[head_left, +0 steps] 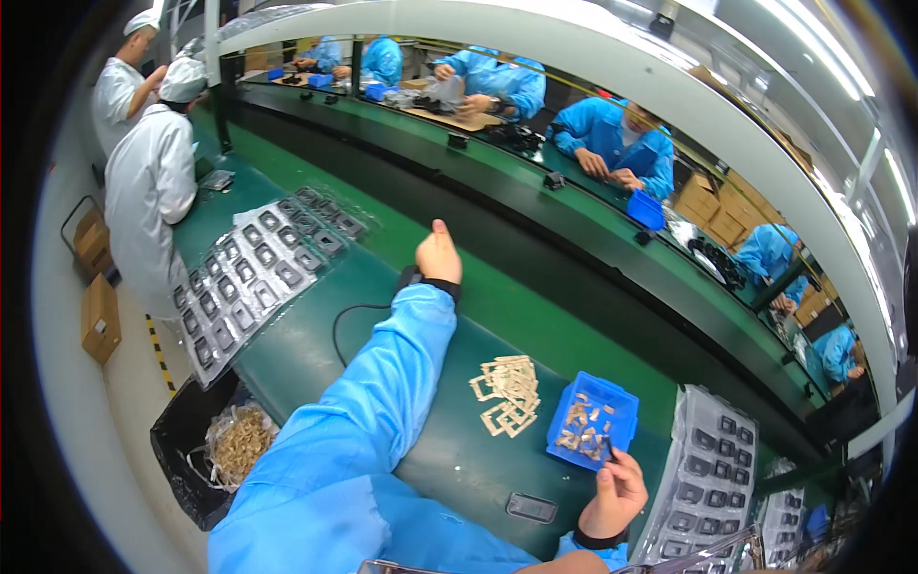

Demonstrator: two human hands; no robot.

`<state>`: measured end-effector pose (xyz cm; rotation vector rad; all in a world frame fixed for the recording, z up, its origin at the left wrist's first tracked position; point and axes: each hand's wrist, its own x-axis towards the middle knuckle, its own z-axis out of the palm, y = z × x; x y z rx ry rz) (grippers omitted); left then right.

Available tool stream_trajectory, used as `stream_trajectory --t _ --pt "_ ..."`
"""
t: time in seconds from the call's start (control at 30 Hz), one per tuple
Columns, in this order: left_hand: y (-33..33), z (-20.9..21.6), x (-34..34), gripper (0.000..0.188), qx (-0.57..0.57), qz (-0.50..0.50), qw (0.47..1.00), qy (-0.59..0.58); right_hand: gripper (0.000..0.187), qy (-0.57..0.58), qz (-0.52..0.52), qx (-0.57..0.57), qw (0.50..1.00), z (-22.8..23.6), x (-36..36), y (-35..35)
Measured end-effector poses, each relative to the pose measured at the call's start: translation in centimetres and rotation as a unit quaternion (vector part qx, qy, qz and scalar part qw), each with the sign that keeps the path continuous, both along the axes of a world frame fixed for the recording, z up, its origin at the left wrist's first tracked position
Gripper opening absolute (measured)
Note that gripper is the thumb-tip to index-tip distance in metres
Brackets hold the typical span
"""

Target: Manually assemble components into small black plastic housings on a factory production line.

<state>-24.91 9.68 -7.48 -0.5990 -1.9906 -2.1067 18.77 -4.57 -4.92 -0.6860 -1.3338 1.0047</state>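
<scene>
My left hand reaches far across the green bench, thumb up and fingers curled closed; what they hold, if anything, is hidden. Beside that wrist sits a black object with a cable. My right hand is closed in a pinch on a thin dark tool, its tip over the near edge of a blue bin. Small brownish pieces lie in the bin. Left of it is a pile of pale rectangular frames. A dark rectangular part rests on the bench near my body.
Clear trays of dark parts stand on the left and right. A black-lined bin of shredded strips is beside the bench. A dark conveyor channel runs behind; people in blue work beyond it, and two in white stand at left.
</scene>
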Motion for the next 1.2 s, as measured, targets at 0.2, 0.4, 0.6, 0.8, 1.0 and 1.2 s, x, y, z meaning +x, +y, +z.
stream_trajectory --t 0.2,0.4,0.6,0.8,1.0,1.2 --pt "-0.3 -0.1 -0.5 0.068 0.048 -0.028 0.998 -0.010 0.014 -0.046 0.016 -0.026 0.998 0.6 -0.1 -0.3" --pt "-0.2 -0.3 -0.3 0.066 0.024 -0.012 1.000 0.012 0.013 -0.031 0.020 -0.032 0.999 0.7 0.1 -0.4" --pt "1.4 -1.1 -0.8 0.040 0.088 -0.067 0.993 0.040 0.013 0.000 0.012 -0.052 0.999 0.9 -0.2 -0.5" --pt "-0.3 -0.3 -0.6 0.083 0.228 -0.514 0.780 -0.274 0.013 0.014 0.029 -0.073 0.997 0.8 -0.3 -0.5" --pt "0.6 1.5 4.6 0.082 0.326 -0.630 0.577 -0.404 0.014 -0.005 0.022 -0.090 0.996 0.5 0.0 -0.3" --pt "-2.1 4.3 12.4 0.068 0.170 -0.756 0.510 -0.375 0.044 0.282 0.191 -0.254 0.905 0.3 1.1 1.1"
